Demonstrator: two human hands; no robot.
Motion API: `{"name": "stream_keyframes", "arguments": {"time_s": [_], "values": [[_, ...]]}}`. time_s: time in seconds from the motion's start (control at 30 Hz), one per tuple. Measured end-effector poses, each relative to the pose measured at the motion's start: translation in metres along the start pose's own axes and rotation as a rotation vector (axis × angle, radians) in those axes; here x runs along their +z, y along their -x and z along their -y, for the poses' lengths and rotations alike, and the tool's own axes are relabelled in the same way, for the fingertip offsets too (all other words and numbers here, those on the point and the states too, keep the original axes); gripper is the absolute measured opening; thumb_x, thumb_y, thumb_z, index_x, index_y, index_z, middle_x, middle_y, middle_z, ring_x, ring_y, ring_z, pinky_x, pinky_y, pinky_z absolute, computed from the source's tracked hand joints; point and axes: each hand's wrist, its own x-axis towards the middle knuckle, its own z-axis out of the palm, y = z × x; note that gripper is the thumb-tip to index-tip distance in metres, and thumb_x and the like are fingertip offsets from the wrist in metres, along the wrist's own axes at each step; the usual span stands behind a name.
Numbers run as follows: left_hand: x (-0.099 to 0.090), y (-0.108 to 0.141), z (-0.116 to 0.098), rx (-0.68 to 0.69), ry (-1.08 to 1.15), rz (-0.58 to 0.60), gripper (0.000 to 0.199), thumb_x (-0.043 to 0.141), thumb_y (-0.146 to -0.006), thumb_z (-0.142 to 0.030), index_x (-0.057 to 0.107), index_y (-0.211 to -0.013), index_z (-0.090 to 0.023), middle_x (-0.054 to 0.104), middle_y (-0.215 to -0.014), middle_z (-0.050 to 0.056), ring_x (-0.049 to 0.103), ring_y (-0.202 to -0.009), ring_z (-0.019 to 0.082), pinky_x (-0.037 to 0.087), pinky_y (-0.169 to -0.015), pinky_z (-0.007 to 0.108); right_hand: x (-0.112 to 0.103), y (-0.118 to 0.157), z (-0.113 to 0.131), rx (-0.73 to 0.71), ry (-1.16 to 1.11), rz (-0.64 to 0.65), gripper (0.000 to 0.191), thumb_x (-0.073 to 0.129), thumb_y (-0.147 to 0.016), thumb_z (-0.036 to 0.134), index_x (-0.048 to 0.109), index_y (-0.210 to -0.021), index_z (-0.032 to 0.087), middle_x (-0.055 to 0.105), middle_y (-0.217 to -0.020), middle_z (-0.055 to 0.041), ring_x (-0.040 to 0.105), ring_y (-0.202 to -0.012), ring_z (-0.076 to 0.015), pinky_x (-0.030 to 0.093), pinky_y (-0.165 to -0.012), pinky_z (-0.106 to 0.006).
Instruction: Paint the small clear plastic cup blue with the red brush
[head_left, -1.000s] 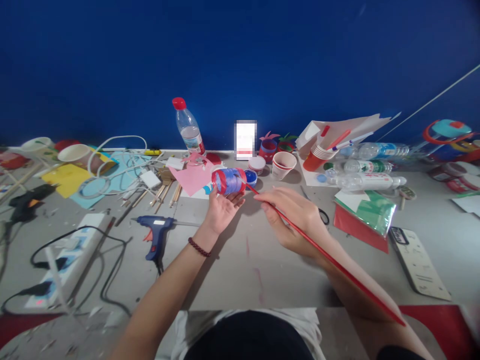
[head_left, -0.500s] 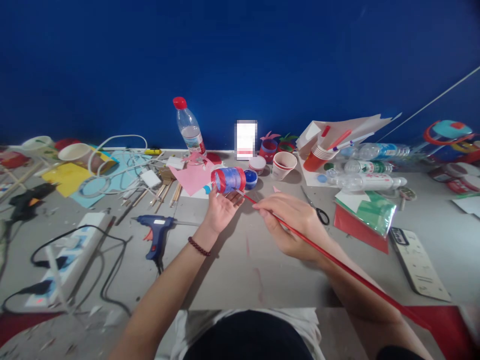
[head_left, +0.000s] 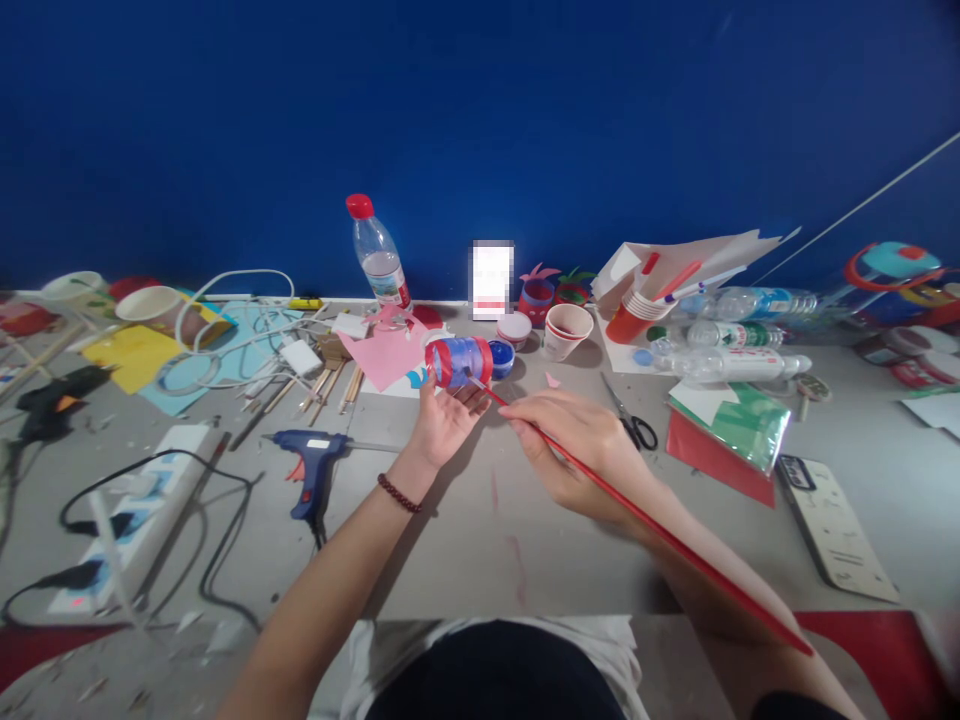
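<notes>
My left hand (head_left: 444, 420) holds a small cylinder (head_left: 454, 361), blue-violet with red bands at both ends, lying sideways above the table. It looks like a painted section of bottle or a cup; its kind is not certain. In my right hand (head_left: 574, 450) is a long red-handled paintbrush (head_left: 660, 520), its tip against the cylinder's blue side. Just behind the cylinder stands an open pot of blue paint (head_left: 500, 357). Next to that are a white lid or pot (head_left: 514, 330) and a paper cup (head_left: 568, 333) with dark liquid inside.
A blue glue gun (head_left: 309, 465) lies left of my left hand, near a power strip (head_left: 139, 510) with cables. Scissors (head_left: 637, 430), a phone (head_left: 838, 525) and plastic bottles (head_left: 735, 362) lie to the right. A red-capped bottle (head_left: 381, 262) stands at the back.
The brush tip has moved from the cylinder's lower right edge, leftward and up onto its blue side. My right hand has shifted slightly left; my left hand has barely moved.
</notes>
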Motion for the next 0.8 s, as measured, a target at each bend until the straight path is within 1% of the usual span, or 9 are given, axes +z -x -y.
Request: {"name": "stream_keyframes", "arguments": {"time_s": [0.13,0.27,0.33,0.4,0.47,0.57,0.63,0.73,0.8], "values": [[0.0001,0.0002,-0.0003,0.002,0.001,-0.006,0.047,0.059,-0.086,-0.061,0.069,-0.094,-0.016,0.074,-0.087,0.007,0.07,-0.085,0.02,0.053,-0.081,0.034,-0.0021,-0.0014,0.0033,0.01,-0.021,0.032,0.016,0.049,-0.094,0.014,0.064,-0.097,0.017,0.073,-0.082,-0.0059,0.069,-0.075,-0.017,0.057,-0.071,-0.032],[-0.0005,0.0009,-0.0006,-0.009,-0.024,0.005,0.048,0.058,-0.086,-0.062,0.069,-0.094,-0.016,0.074,-0.089,0.008,0.069,-0.088,0.021,0.052,-0.083,0.035,-0.0011,-0.0022,0.0038,-0.052,-0.023,-0.085,0.017,0.052,-0.092,0.011,0.065,-0.101,0.018,0.074,-0.085,-0.0055,0.07,-0.079,-0.0173,0.058,-0.077,-0.033],[-0.001,0.0012,-0.0004,-0.012,-0.038,0.017,0.048,0.057,-0.087,-0.061,0.069,-0.095,-0.016,0.074,-0.091,0.008,0.069,-0.088,0.02,0.052,-0.081,0.034,0.0007,-0.0015,0.0028,-0.05,-0.015,-0.117,0.019,0.053,-0.091,0.01,0.065,-0.104,0.018,0.074,-0.089,-0.0059,0.07,-0.083,-0.0175,0.058,-0.082,-0.033],[-0.0015,0.0012,0.0002,-0.014,-0.051,0.03,0.047,0.057,-0.087,-0.06,0.069,-0.096,-0.016,0.074,-0.093,0.009,0.069,-0.088,0.02,0.052,-0.08,0.033,0.0026,-0.0006,0.0012,-0.024,-0.001,-0.101,0.02,0.053,-0.092,0.011,0.064,-0.107,0.018,0.074,-0.093,-0.0068,0.07,-0.087,-0.018,0.058,-0.084,-0.034],[-0.0021,0.001,0.0008,-0.014,-0.06,0.039,0.047,0.057,-0.087,-0.059,0.069,-0.097,-0.015,0.074,-0.094,0.01,0.069,-0.088,0.021,0.052,-0.081,0.034,0.004,0.0,0.0001,-0.005,0.009,-0.081,0.019,0.052,-0.093,0.012,0.064,-0.107,0.018,0.074,-0.095,-0.0072,0.07,-0.089,-0.0182,0.058,-0.083,-0.035],[-0.0025,0.0006,0.0009,-0.021,-0.061,0.042,0.045,0.06,-0.085,-0.058,0.068,-0.097,-0.015,0.074,-0.094,0.009,0.069,-0.09,0.022,0.051,-0.084,0.034,0.0036,-0.0006,0.0011,-0.009,0.002,-0.077,0.018,0.05,-0.094,0.013,0.063,-0.104,0.019,0.074,-0.091,-0.0065,0.07,-0.084,-0.0176,0.059,-0.078,-0.034],[-0.0021,0.0006,0.0003,-0.027,-0.058,0.038,0.045,0.06,-0.085,-0.058,0.068,-0.096,-0.015,0.074,-0.092,0.009,0.069,-0.091,0.022,0.051,-0.085,0.034,0.0018,-0.0014,0.0034,-0.019,-0.006,-0.051,0.017,0.05,-0.094,0.012,0.063,-0.101,0.018,0.074,-0.087,-0.0068,0.069,-0.08,-0.0176,0.058,-0.075,-0.034],[-0.0008,0.001,-0.0007,-0.014,-0.042,0.02,0.046,0.058,-0.086,-0.059,0.069,-0.093,-0.015,0.074,-0.091,0.009,0.069,-0.089,0.02,0.051,-0.086,0.034,-0.0007,-0.0013,0.0067,-0.01,-0.018,0.016,0.016,0.049,-0.094,0.012,0.063,-0.099,0.017,0.073,-0.084,-0.0074,0.069,-0.078,-0.0179,0.058,-0.07,-0.032],[-0.0004,0.0012,-0.001,-0.006,-0.029,0.008,0.046,0.057,-0.087,-0.06,0.069,-0.092,-0.016,0.074,-0.089,0.008,0.069,-0.087,0.019,0.052,-0.086,0.034,-0.001,-0.0004,0.0073,0.001,-0.031,0.018,0.017,0.048,-0.094,0.013,0.064,-0.099,0.017,0.073,-0.084,-0.0067,0.069,-0.077,-0.0175,0.058,-0.07,-0.032]]}}
